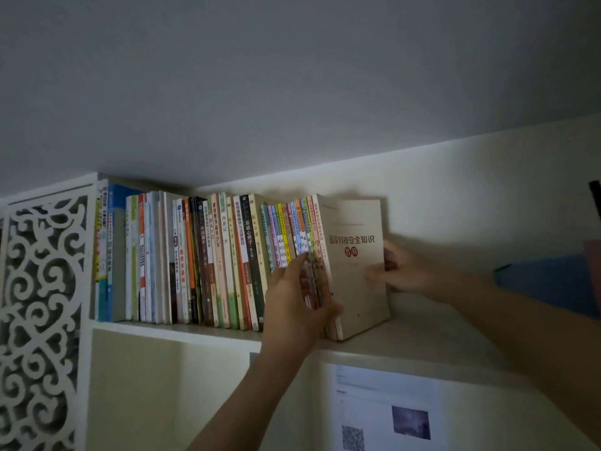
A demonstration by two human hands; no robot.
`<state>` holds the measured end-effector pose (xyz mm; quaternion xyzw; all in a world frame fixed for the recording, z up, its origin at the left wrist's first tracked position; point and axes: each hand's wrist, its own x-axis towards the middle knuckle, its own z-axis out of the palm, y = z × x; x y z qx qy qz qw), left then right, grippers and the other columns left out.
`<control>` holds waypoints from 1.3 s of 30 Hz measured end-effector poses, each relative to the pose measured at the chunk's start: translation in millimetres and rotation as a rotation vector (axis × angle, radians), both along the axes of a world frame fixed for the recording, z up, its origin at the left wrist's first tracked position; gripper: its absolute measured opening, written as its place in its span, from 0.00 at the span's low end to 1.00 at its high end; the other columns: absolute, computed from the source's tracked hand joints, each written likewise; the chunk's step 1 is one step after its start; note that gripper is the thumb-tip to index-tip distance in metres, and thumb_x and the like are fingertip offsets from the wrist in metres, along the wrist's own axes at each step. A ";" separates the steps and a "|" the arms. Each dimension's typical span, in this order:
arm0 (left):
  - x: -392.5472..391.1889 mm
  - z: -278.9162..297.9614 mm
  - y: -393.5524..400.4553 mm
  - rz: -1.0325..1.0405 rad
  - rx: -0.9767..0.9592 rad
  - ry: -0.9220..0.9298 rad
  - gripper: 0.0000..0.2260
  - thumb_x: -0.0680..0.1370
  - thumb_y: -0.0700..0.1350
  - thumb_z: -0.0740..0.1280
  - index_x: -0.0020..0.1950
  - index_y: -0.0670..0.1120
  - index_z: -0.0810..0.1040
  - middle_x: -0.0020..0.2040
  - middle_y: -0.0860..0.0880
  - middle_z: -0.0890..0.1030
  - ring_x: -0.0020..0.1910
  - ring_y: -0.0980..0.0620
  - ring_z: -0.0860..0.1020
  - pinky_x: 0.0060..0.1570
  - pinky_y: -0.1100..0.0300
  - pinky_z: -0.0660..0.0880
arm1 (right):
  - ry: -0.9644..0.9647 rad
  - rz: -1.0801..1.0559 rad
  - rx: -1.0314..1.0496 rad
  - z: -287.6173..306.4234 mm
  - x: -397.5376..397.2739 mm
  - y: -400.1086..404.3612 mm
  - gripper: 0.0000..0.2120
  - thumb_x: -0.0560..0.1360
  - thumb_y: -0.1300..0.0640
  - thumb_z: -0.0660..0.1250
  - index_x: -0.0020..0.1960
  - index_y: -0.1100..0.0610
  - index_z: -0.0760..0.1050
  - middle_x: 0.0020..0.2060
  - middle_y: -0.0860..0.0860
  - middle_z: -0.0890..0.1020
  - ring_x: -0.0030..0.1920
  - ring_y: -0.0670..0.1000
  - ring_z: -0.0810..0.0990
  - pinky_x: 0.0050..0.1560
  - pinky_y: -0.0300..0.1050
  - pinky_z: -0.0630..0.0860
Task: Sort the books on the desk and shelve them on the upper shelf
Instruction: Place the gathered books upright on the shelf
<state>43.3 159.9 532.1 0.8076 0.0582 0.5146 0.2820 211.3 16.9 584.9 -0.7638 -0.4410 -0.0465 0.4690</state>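
A long row of upright books (195,258) fills the upper shelf (182,332) from the left side to the middle. The rightmost book is beige with red lettering (354,229) and leans slightly against the row. My left hand (294,307) reaches up from below and grips the lower spines of the thin colourful books (292,232) beside it, thumb near the beige book's bottom edge. My right hand (398,268) comes in from the right and holds the beige book's far edge, thumb on its cover.
To the right of the books the shelf board (439,340) is bare. A white carved lattice panel (42,304) stands at the left end. Below the shelf a printed sheet (387,408) hangs on the wall. Blue and dark items (549,281) show at the right edge.
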 end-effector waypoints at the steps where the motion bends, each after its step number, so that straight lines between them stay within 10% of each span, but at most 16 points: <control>1: 1.7 -0.5 -2.4 0.024 0.012 -0.006 0.42 0.64 0.47 0.80 0.74 0.54 0.63 0.65 0.50 0.70 0.61 0.50 0.75 0.62 0.51 0.75 | -0.123 -0.126 -0.055 -1.1 0.8 2.8 0.37 0.72 0.55 0.74 0.76 0.52 0.60 0.59 0.54 0.78 0.57 0.51 0.78 0.49 0.39 0.75; 4: 5.6 -1.2 -6.4 0.079 0.067 -0.005 0.42 0.65 0.49 0.79 0.75 0.52 0.62 0.66 0.49 0.67 0.62 0.50 0.73 0.65 0.52 0.72 | -0.298 -0.296 -0.143 1.1 -11.3 4.9 0.41 0.69 0.45 0.76 0.74 0.50 0.58 0.61 0.56 0.76 0.57 0.55 0.77 0.53 0.46 0.76; 7: 6.2 -2.3 3.3 0.068 0.120 0.012 0.41 0.67 0.48 0.78 0.76 0.49 0.63 0.62 0.47 0.69 0.61 0.50 0.73 0.65 0.54 0.72 | 0.023 -0.040 -0.303 1.6 -40.9 -0.5 0.34 0.66 0.39 0.76 0.64 0.38 0.60 0.55 0.44 0.77 0.55 0.51 0.79 0.48 0.48 0.80; 11: 6.2 -4.7 20.8 0.043 0.248 0.039 0.39 0.67 0.40 0.78 0.74 0.47 0.66 0.58 0.47 0.74 0.54 0.50 0.77 0.60 0.55 0.76 | -0.183 -0.001 -0.362 -12.5 -38.2 13.8 0.67 0.48 0.29 0.79 0.77 0.42 0.46 0.70 0.40 0.71 0.67 0.45 0.72 0.68 0.46 0.71; 14: 15.2 -4.8 25.6 0.092 0.357 0.002 0.39 0.65 0.40 0.79 0.73 0.44 0.68 0.56 0.45 0.75 0.54 0.47 0.76 0.58 0.57 0.74 | -0.169 -0.034 -0.295 -20.9 -31.9 26.4 0.74 0.48 0.33 0.80 0.78 0.46 0.35 0.73 0.44 0.65 0.71 0.49 0.67 0.71 0.48 0.66; 29: 19.2 -1.7 45.2 0.167 0.771 -0.059 0.42 0.59 0.44 0.82 0.72 0.50 0.71 0.75 0.52 0.65 0.61 0.43 0.68 0.52 0.49 0.75 | -0.292 -0.156 -0.333 -21.0 -60.3 23.2 0.64 0.66 0.44 0.78 0.77 0.48 0.28 0.74 0.55 0.67 0.71 0.54 0.68 0.58 0.37 0.65; 39: 14.3 -6.7 39.0 0.244 0.787 -0.024 0.39 0.63 0.40 0.79 0.72 0.50 0.71 0.75 0.48 0.66 0.59 0.37 0.71 0.54 0.44 0.75 | -0.436 -0.225 -0.242 -40.7 -79.2 21.4 0.47 0.75 0.54 0.71 0.80 0.52 0.40 0.71 0.60 0.70 0.66 0.58 0.74 0.65 0.50 0.72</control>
